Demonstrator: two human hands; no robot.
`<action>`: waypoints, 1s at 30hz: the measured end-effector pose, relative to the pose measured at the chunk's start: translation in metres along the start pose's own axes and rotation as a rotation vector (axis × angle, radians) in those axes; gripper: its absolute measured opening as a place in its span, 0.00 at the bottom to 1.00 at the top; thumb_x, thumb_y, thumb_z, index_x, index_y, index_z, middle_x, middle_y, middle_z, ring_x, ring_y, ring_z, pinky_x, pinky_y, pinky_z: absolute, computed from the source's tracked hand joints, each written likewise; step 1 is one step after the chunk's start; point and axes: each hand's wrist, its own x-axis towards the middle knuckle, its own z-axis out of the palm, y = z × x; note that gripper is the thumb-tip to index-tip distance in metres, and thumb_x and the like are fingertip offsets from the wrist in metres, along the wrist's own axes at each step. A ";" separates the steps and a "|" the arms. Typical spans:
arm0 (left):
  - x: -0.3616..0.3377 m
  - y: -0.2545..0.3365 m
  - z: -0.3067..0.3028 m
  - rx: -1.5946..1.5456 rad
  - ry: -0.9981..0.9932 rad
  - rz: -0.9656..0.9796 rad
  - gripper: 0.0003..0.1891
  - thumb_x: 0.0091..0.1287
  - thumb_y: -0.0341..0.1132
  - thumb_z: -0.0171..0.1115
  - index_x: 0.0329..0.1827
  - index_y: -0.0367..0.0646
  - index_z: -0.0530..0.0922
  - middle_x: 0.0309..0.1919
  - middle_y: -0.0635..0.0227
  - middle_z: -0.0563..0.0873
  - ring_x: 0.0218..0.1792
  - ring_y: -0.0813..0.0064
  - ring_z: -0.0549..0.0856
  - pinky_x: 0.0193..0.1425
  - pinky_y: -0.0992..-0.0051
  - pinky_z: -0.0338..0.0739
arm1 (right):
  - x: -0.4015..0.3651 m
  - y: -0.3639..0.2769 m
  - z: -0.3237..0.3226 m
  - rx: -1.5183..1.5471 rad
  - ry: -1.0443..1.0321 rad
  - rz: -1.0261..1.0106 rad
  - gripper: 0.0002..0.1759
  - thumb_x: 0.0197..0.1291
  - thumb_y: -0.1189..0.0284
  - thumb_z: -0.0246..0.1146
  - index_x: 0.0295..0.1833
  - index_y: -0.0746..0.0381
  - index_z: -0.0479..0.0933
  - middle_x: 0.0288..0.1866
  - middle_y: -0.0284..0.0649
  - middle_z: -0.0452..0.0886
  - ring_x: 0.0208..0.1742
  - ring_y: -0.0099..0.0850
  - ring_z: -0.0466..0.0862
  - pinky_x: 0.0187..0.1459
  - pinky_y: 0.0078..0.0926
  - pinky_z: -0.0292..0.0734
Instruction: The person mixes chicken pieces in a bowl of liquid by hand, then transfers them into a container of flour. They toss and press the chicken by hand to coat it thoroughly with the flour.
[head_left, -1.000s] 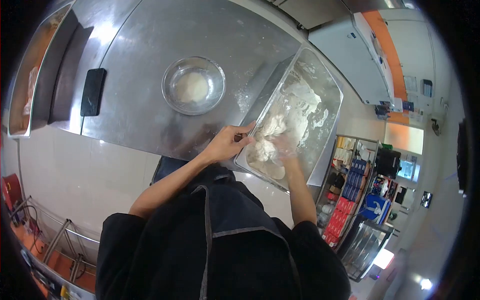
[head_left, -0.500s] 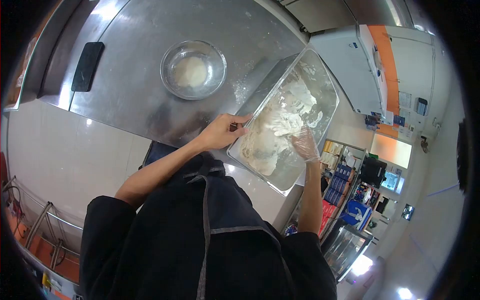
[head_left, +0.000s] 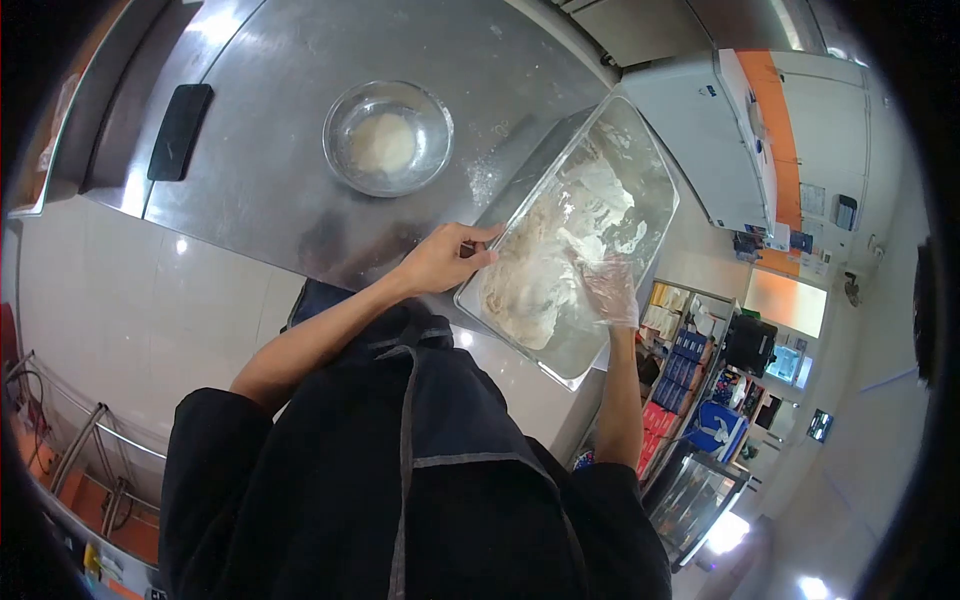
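My left hand [head_left: 445, 258] pinches the near-left rim of a deep rectangular metal pan [head_left: 652, 165], thumb and fingers on either side of the edge. White flour [head_left: 597, 190] and a rough beige, doughy mass [head_left: 522, 300] lie inside the pan. My right hand [head_left: 608, 290], in a clear plastic glove, reaches into the mixture from the pan's right side. Its fingers blend with the flour, and whether they grip anything cannot be made out.
On the steel table [head_left: 300, 50] stands a clear bowl [head_left: 388, 138] with a pale substance in it. A black phone-like slab [head_left: 180, 132] lies at the left. Stocked shelves [head_left: 690, 350] and a white chest-like appliance [head_left: 690, 130] stand to the right.
My right hand has shifted slightly within the flour, and its whitened fingers show less than before. My left hand keeps its hold on the rim.
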 end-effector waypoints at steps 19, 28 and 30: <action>0.001 0.001 0.002 -0.021 -0.011 0.010 0.24 0.72 0.33 0.62 0.70 0.38 0.72 0.24 0.80 0.70 0.27 0.88 0.68 0.33 0.81 0.68 | -0.015 -0.001 -0.022 -0.147 -0.406 0.083 0.24 0.63 0.65 0.55 0.66 0.46 0.74 0.55 0.37 0.80 0.57 0.36 0.77 0.64 0.43 0.68; 0.002 0.000 0.002 -0.016 0.003 0.009 0.24 0.69 0.32 0.63 0.68 0.37 0.74 0.23 0.75 0.74 0.26 0.86 0.70 0.33 0.78 0.71 | 0.050 -0.004 -0.040 -0.078 -0.647 -0.103 0.29 0.64 0.67 0.54 0.72 0.52 0.66 0.67 0.44 0.74 0.66 0.36 0.75 0.70 0.48 0.64; 0.000 0.006 0.003 -0.005 0.017 -0.024 0.24 0.69 0.31 0.63 0.68 0.38 0.73 0.23 0.76 0.73 0.26 0.86 0.69 0.33 0.78 0.71 | 0.057 0.015 0.010 0.164 -0.319 -0.219 0.30 0.66 0.67 0.53 0.74 0.54 0.64 0.68 0.46 0.74 0.64 0.38 0.77 0.69 0.46 0.64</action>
